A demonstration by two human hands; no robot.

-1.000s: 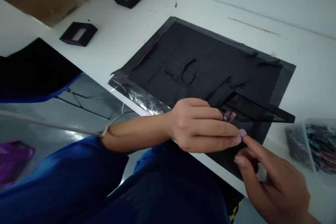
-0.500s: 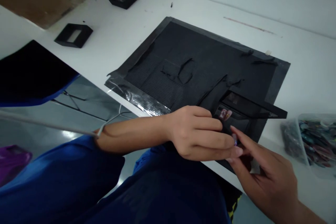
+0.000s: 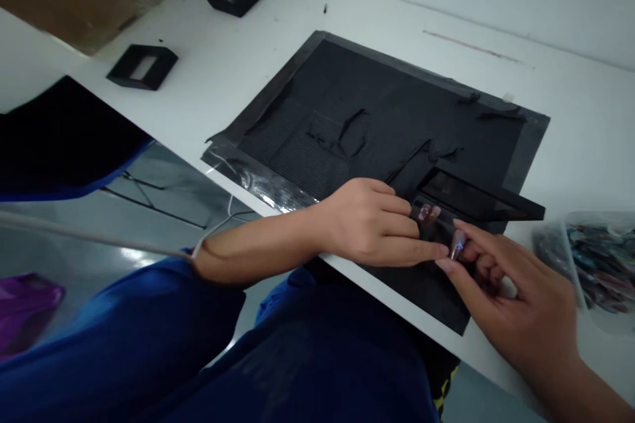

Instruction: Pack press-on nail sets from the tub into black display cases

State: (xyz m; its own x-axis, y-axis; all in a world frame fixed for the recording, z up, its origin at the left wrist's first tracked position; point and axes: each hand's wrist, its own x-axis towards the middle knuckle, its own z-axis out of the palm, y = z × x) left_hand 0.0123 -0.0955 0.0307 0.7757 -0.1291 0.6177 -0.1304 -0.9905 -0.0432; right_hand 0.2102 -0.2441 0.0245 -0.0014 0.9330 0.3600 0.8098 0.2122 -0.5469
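My right hand (image 3: 520, 297) pinches a shiny, tapered false nail (image 3: 457, 244) between thumb and index finger, its other fingers curled under. My left hand (image 3: 372, 228) reaches in from the left, back upward, most fingers curled. Its index finger stretches to the false nail, with the tip close to or touching it. The left thumb, and anything it holds, is hidden. Between and beyond the hands is a black box (image 3: 449, 217) with its windowed lid (image 3: 486, 195) raised. Two pinkish false nails (image 3: 429, 213) sit inside near my left knuckles.
A black mat (image 3: 397, 92) with dark scraps lies on the white table (image 3: 278, 73). At right stands a clear tub (image 3: 570, 258) full of glossy pieces. Two black boxes (image 3: 143, 67) sit at far left. A grey cord (image 3: 99, 231) runs to my left wrist.
My left hand has shifted slightly up and its index finger has drawn back from the right thumb. My right hand has moved slightly right and up, showing more of the false nail.
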